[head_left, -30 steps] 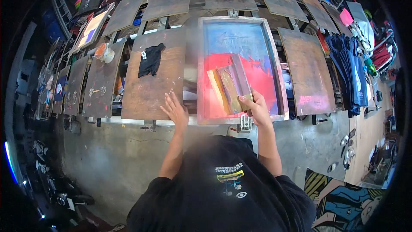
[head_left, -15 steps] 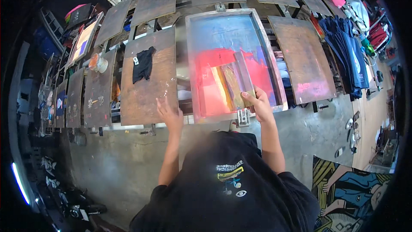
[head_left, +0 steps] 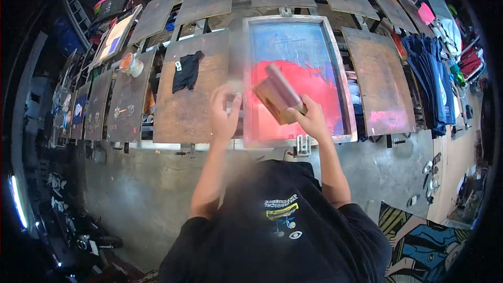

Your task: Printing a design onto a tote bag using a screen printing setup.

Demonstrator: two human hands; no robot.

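Note:
My right hand [head_left: 310, 118] grips a squeegee [head_left: 277, 97] with a stained brown and purple body, held at a slant over a screen-printing frame [head_left: 350, 94], whose surface carries blue and a large patch of pink-red ink [head_left: 319, 89]. My left hand [head_left: 225, 107] is open, raised and blurred, fingers apart, just left of the frame over the edge of a brown wooden board [head_left: 183, 120]. A small black garment [head_left: 188, 73] with a white tag lies on that board, beyond my left hand. A metal clamp [head_left: 303, 144] sits at the frame's near edge.
More wooden boards [head_left: 380, 99] stand in rows around the frame. An orange-stained bucket [head_left: 133, 67] is on a left board. Navy fabric [head_left: 429, 78] hangs at right. A leaning framed screen [head_left: 115, 36] is at back left. A painted mat [head_left: 424, 246] lies on the concrete floor [head_left: 136, 188].
My left hand has risen off the board and moved right toward the frame. My right hand has tilted the squeegee further toward the left and shifted it above the ink.

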